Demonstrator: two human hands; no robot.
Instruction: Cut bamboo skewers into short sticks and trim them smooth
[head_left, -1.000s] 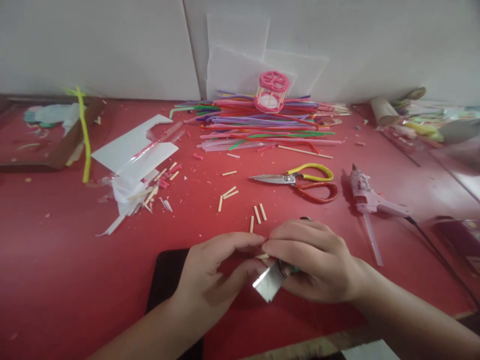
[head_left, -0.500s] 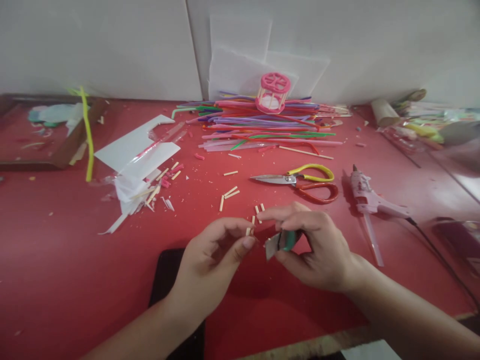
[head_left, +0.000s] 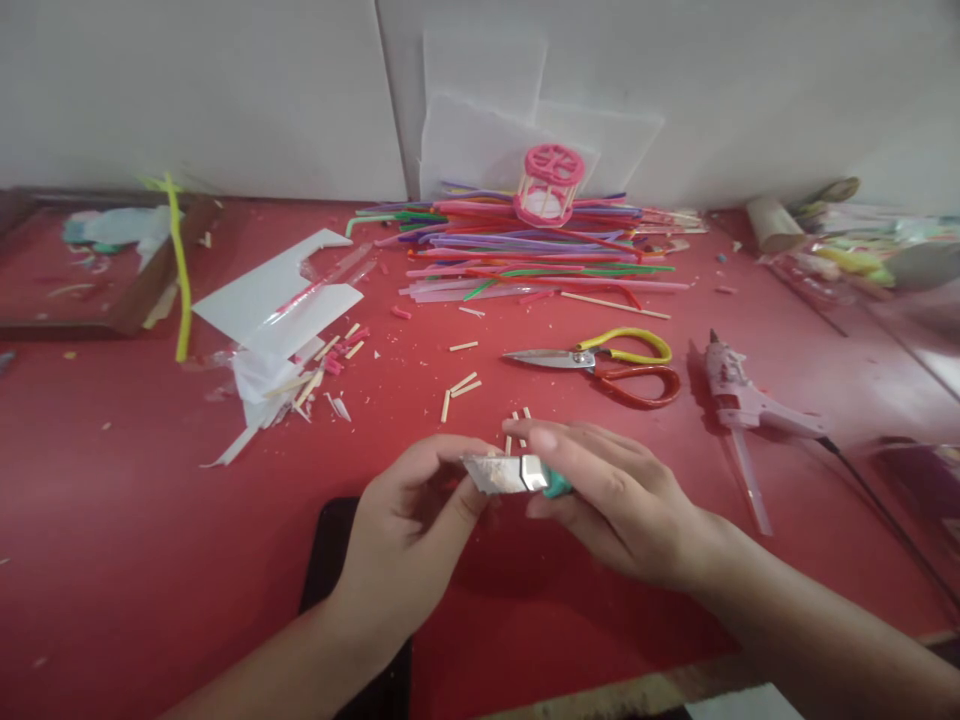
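My right hand is closed around the green handle of a utility knife. Its metal blade points left and lies across the fingertips of my left hand. Those left fingers are pinched together; the short wooden stick seen in them a moment earlier is hidden behind the blade. Just beyond my fingers, several short cut stick pieces lie on the red table. More cut pieces rest a little farther to the left.
Scissors lie beyond my right hand, with a pink glue gun at right. A pink round-topped model stands on colourful pipe cleaners. White card and scraps lie left; a black flat object is under my left wrist.
My right hand has turned the knife and moved it left, so the blade now covers my left fingertips and the stick piece. The view has shifted slightly.
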